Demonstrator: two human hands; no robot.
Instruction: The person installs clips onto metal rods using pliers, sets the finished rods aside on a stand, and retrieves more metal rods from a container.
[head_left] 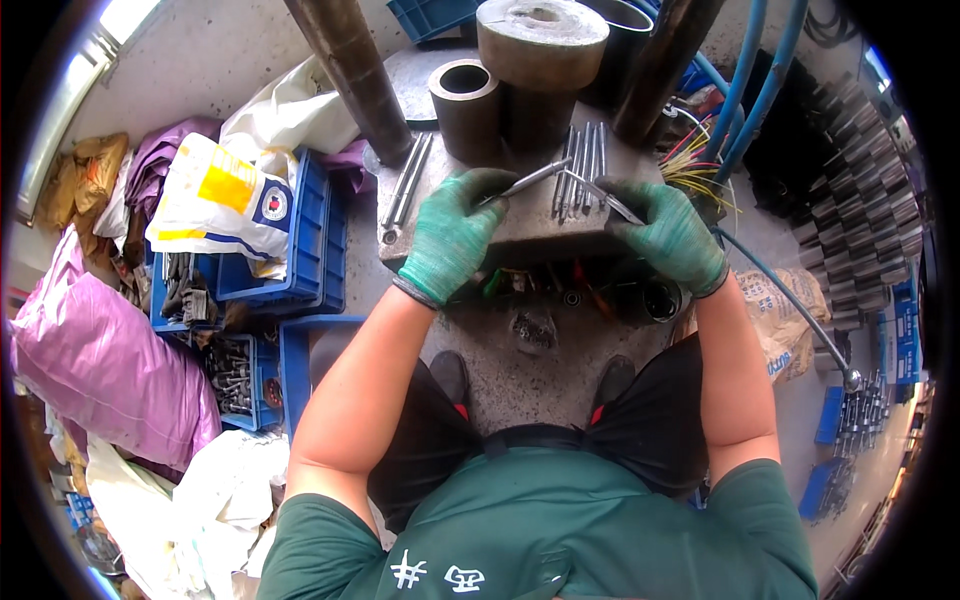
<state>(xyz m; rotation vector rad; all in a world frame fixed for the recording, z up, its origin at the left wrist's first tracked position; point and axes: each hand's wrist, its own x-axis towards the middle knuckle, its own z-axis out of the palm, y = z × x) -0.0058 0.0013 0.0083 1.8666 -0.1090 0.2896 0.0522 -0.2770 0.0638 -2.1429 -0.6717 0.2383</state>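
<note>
My left hand (452, 232), in a green glove, is closed round a slim metal rod (538, 178) that points up to the right. In my right hand (672, 232), also gloved in green, is a second metal rod (622, 209), slanting down to the right. The two rods' inner ends come close together above the metal bench (520, 230); whether they touch I cannot tell. Beneath and behind them several metal rods (600, 150) lie side by side on the bench. Two more rods (412, 180) lie left of my left hand.
A hollow steel cylinder (467, 115) and a thick round block (543, 45) stand behind, between two dark columns (352, 75). Blue crates (318, 235), a white sack (222, 205) and a purple sack (110, 350) crowd the left. Blue hoses (765, 90) and stacked metal parts (850, 180) are on the right.
</note>
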